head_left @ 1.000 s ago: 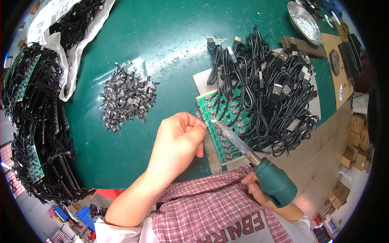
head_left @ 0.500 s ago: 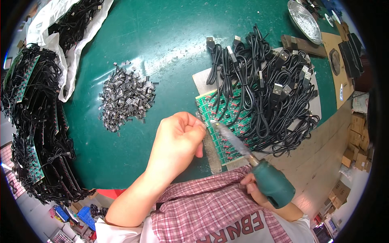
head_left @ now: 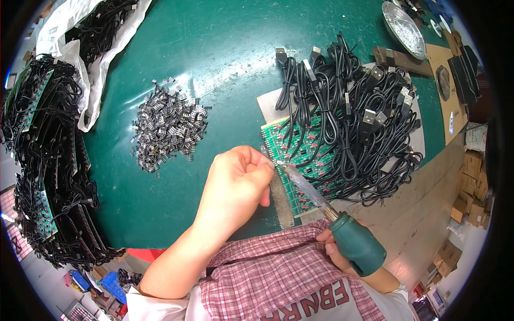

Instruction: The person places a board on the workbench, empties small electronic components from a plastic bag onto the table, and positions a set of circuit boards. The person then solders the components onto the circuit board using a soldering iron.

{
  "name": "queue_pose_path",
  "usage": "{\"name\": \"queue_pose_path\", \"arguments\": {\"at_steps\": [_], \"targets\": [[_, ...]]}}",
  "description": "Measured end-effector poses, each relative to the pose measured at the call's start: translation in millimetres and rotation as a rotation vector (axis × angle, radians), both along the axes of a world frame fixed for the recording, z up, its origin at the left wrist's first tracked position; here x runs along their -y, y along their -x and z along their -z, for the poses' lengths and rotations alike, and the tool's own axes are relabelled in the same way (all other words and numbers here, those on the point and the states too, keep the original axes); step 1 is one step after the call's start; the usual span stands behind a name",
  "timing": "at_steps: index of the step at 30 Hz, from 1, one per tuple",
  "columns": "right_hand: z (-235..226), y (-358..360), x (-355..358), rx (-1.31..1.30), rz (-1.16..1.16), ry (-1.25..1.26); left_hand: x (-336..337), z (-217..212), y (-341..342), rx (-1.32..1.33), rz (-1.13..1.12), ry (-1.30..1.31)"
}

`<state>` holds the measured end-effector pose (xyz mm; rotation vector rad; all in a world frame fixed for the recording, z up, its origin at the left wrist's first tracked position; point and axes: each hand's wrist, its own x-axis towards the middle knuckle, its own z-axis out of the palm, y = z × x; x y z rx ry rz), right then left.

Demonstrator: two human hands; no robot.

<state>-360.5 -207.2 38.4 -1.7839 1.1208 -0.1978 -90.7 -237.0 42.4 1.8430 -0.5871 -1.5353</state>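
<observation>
In my right hand [head_left: 338, 249] is a soldering iron with a green handle [head_left: 357, 243] and a long grey metal barrel [head_left: 310, 191]. Its tip touches or hovers just over the left edge of a green circuit board panel [head_left: 274, 140]; I cannot tell which. My left hand [head_left: 241, 179] is closed in a pinch at that same edge, close beside the tip. Whatever sits between its fingertips is too small to make out. Bundled black USB cables [head_left: 348, 117] lie over the right part of the panel, with red wire ends among its rows.
A heap of small metal-and-black connectors [head_left: 168, 128] lies left of the panel on the green table [head_left: 225, 69]. Stacked boards with black cables [head_left: 43, 171] and a white bag [head_left: 96, 91] line the left edge. A metal dish [head_left: 402, 32] and a dark bar [head_left: 401, 61] stand far right.
The iron's tip and barrel have shifted slightly at the panel's left edge. My left hand stays in its pinch, nearly still. The whole view has moved a little.
</observation>
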Motion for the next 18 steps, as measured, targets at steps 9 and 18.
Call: {"name": "queue_pose_path", "arguments": {"at_steps": [9, 18], "targets": [[-2.2, 4.1, 2.1, 0.030, -0.070, 0.142, 0.6, -0.3, 0.0, 0.000, 0.003, -0.004], [-9.3, 8.3, -5.1, 0.158, 0.217, -0.262, -0.7, 1.4, -0.9, 0.016, 0.017, -0.006]]}}
